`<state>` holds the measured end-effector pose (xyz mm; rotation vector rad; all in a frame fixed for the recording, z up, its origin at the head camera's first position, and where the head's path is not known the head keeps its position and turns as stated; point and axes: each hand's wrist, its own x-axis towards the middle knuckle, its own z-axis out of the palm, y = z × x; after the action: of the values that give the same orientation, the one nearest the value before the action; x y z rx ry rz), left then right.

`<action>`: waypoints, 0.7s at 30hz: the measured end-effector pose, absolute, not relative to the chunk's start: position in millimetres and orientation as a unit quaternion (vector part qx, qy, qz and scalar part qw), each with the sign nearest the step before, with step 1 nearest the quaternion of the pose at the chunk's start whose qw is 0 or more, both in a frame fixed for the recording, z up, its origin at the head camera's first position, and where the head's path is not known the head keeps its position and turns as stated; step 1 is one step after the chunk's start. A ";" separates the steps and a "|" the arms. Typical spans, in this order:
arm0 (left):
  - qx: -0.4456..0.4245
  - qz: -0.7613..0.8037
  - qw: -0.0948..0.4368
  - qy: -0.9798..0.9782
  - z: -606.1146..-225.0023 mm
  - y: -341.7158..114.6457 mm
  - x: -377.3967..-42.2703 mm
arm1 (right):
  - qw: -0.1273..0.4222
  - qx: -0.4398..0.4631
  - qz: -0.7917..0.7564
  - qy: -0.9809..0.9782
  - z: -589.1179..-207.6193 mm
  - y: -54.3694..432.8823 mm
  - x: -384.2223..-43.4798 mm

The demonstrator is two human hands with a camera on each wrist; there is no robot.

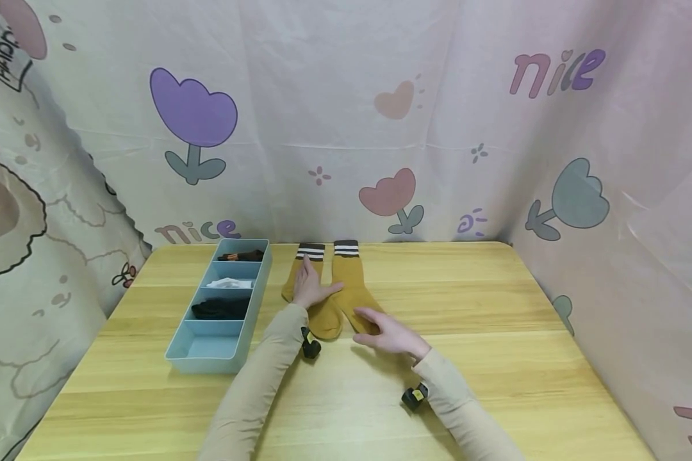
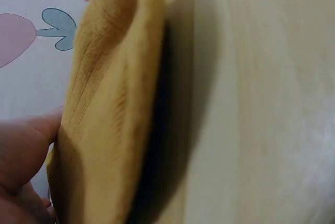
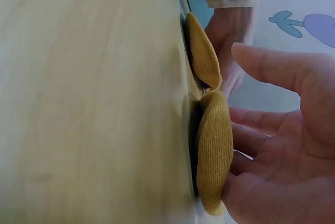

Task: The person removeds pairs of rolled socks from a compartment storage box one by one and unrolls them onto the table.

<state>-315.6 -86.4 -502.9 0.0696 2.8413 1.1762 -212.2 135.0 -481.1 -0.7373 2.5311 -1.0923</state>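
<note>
Two mustard-yellow socks with dark, white-striped cuffs lie side by side on the wooden table, toes toward me. Across the left sock (image 1: 325,322) rests my left hand (image 1: 313,286), fingers extended toward the cuff and thumb out toward the right sock (image 1: 352,275). The hand hides part of the left sock's middle. At the right sock's toe is my right hand (image 1: 391,333), its thumb spread from the fingers. In the right wrist view its fingers (image 3: 261,119) are behind the yellow toe (image 3: 214,156), not curled round it; whether they touch is unclear.
A light-blue divided box (image 1: 207,365) stands left of the socks. Its compartments hold a dark item with orange (image 1: 242,256), a white cloth item (image 1: 230,283) and a black cloth item (image 1: 222,308); the nearest shows its bare bottom. A printed curtain hangs behind the table.
</note>
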 end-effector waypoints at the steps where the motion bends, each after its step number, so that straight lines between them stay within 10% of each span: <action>1: 0.025 0.380 0.033 0.924 -502.6 -86.9 -315.5 | 0.148 -0.257 -0.381 0.876 -481.1 134.3 -212.7; 21: 0.052 0.342 0.059 0.936 -501.7 -90.0 -308.7 | 0.166 -0.267 -0.393 0.864 -477.0 126.3 -209.1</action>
<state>-308.7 -90.0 -501.7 0.1577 2.8363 1.0368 -209.1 126.3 -477.0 -0.7615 2.4600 -1.1176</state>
